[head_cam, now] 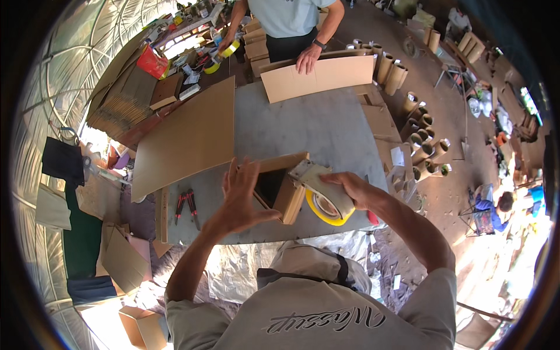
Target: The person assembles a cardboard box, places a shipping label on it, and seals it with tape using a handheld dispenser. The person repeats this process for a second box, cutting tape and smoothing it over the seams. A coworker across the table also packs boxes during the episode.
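Observation:
My right hand (356,188) grips a tape dispenser (316,173) loaded with a roll of yellow tape (309,202). The dispenser's front end is over the right upper side of a small cardboard box (294,201); whether it touches is hard to tell. A dark space shows inside the box. My left hand (243,201) is slightly blurred, fingers spread, and holds nothing. It hovers at the box's left side, thumb pointing toward the near edge, and covers part of the box.
Two red-and-black handled tools (186,205) lie left on the grey tabletop (306,118). A large cardboard sheet (192,140) overhangs the left edge. Opposite, a co-worker (288,19) holds a cardboard panel (319,78) and yellow tape (230,49). Cardboard tubes (424,151) stand right.

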The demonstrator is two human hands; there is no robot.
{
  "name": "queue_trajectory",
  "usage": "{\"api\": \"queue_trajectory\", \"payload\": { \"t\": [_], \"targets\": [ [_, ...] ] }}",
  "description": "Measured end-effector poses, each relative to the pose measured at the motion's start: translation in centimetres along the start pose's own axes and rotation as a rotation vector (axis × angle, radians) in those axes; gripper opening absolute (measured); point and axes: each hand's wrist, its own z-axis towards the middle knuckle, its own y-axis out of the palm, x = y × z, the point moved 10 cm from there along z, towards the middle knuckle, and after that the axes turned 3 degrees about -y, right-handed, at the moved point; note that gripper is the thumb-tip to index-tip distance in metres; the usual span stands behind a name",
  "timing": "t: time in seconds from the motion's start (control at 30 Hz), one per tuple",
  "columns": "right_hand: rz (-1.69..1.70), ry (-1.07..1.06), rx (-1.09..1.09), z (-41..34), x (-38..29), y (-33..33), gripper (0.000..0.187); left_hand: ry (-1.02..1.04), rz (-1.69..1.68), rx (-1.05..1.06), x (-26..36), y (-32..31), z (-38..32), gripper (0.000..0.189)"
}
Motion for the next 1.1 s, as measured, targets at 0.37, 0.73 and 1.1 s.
{"api": "queue_trajectory", "payload": {
  "t": [0.37,0.73,1.1],
  "targets": [
    [-0.022,-0.109,-0.037,0.1,-1.2,0.2,0.045,-0.036,0.159,0.005,6.0,4.8,5.2,0.113],
    [-0.324,-1.054,-0.047,-6.4,2.1,-1.4,0.047,0.007,0.098,0.101,5.9,4.3,4.6,0.105],
    [0.268,-0.163,-0.193,-3.2,10.5,-0.9,0.053,-0.006,0.111,0.0,6.2,5.1,5.4,0.106]
  ]
}}
